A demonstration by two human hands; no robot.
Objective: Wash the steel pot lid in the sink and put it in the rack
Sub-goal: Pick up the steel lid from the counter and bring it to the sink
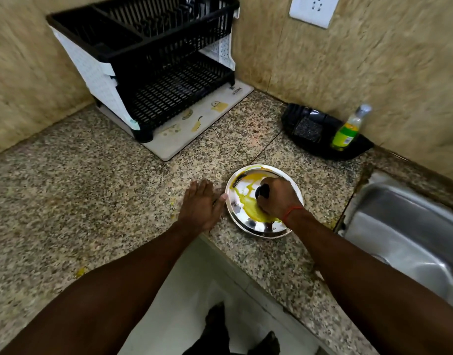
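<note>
The steel pot lid (258, 225) lies flat on the granite counter (92, 201) near its inner corner edge, smeared with yellow food. My right hand (279, 198) is closed around the lid's black knob. My left hand (201, 204) rests flat on the counter just left of the lid, fingers spread, thumb almost touching the rim. The steel sink (410, 231) is sunk into the counter at the right. A black two-tier dish rack (153, 60) stands in the far corner on a printed mat (205, 121).
A black tray (320, 149) against the right wall holds a scrub pad (307, 129) and a green dish-soap bottle (347, 133). A wall socket (314, 10) is above. Yellow specks dot the counter. Below the counter edge are the floor and my feet.
</note>
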